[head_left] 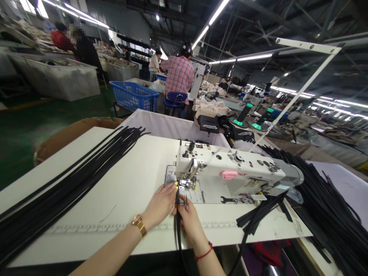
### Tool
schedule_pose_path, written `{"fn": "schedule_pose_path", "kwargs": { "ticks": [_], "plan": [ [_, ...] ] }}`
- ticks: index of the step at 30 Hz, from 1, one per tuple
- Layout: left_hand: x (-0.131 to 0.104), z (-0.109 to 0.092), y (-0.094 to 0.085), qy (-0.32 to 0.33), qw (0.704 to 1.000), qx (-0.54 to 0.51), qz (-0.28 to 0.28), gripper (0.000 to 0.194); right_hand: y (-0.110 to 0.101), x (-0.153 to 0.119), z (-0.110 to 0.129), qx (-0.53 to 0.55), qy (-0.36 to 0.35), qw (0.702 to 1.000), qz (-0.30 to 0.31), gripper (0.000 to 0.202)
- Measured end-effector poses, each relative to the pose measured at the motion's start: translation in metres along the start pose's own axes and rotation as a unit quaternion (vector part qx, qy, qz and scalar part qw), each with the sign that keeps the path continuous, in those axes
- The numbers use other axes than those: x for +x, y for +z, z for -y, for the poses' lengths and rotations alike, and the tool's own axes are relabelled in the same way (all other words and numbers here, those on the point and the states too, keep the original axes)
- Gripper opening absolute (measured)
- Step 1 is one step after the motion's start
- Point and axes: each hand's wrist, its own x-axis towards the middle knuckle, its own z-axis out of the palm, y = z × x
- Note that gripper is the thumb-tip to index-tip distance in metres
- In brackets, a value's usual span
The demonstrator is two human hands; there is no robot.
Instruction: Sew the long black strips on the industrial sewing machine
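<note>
Relative to the sewing machine [212, 163], the black strap [178, 232] extends lengthwise from the left end across the near edge of the surface [140, 168], the right hand [189, 220] grip pinching it while the left hand [161, 201], nearer the machine, rests flat and unclosed along it.

"What sort of place is this?"
"A sewing workshop, factory-sized. There's a sewing machine [212, 163] on the desk [138, 172], just beyond the hands [162, 202]."
"And black strips [92, 172] heaped to their left."
"Well past them, big bins [82, 82], a blue basket [135, 96], co-workers [178, 74]; strip lights [219, 12] run overhead."
</note>
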Motion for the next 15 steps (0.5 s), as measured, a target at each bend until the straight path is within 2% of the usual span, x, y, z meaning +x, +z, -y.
{"fn": "schedule_pose_path", "kwargs": {
  "ticks": [3, 7, 11, 15],
  "plan": [
    [0.022, 0.015, -0.016, -0.036, 0.999, -0.030, 0.019, 0.034, -0.007, -0.010, 0.002, -0.025, 0.049, 0.998, 0.042, 0.050],
    [0.075, 0.047, -0.028, -0.143, 0.989, -0.026, 0.000, 0.023, -0.027, -0.024, 0.002, -0.151, -0.012, 0.985, 0.078, 0.035],
    [0.128, 0.068, -0.013, -0.190, 0.981, -0.031, -0.003, 0.027, -0.057, -0.022, 0.002, -0.258, -0.022, 0.963, 0.079, 0.035],
    [0.150, 0.074, 0.007, -0.197, 0.979, -0.060, 0.007, 0.031, -0.085, -0.002, 0.004, -0.308, -0.021, 0.949, 0.068, 0.040]
  ]
}}
